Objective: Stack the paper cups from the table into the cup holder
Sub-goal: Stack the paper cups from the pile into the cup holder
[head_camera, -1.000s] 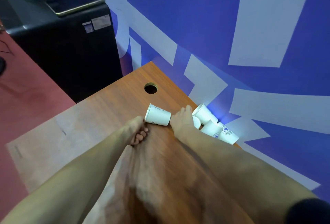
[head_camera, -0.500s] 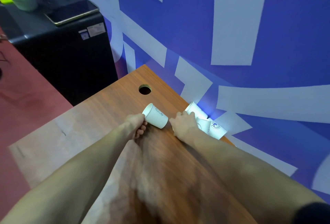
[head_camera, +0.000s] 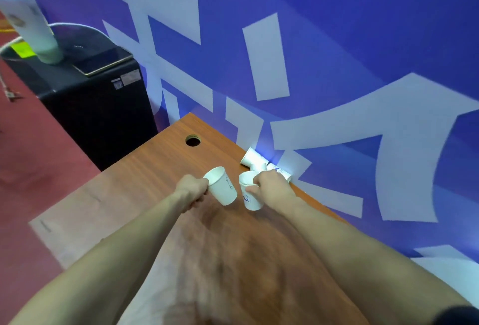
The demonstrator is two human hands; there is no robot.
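Observation:
My left hand (head_camera: 194, 190) grips a white paper cup (head_camera: 222, 189) by its rim, lifted off the wooden table (head_camera: 155, 169) with its mouth tilted up and to the left. My right hand (head_camera: 269, 185) pinches the rim of a second white cup (head_camera: 250, 199), held mouth up just right of the first. The two held cups are close but apart. More white cups (head_camera: 255, 160) lie on their sides at the table's far edge by the wall. A tall white stack of cups (head_camera: 31, 27) leans at the upper left; no cup holder can be made out for sure.
A round cable hole (head_camera: 193, 140) is in the table near its far corner. A black cabinet (head_camera: 98, 107) with a tablet-like slab (head_camera: 103, 61) on top stands left of the table. The blue and white wall (head_camera: 337, 65) runs along the right edge. Red floor (head_camera: 31, 143) lies left.
Both hands have taken cups off the table and raised them. The left cup went from lying on its side to lifted; the right hand drew one cup out of the pile by the wall.

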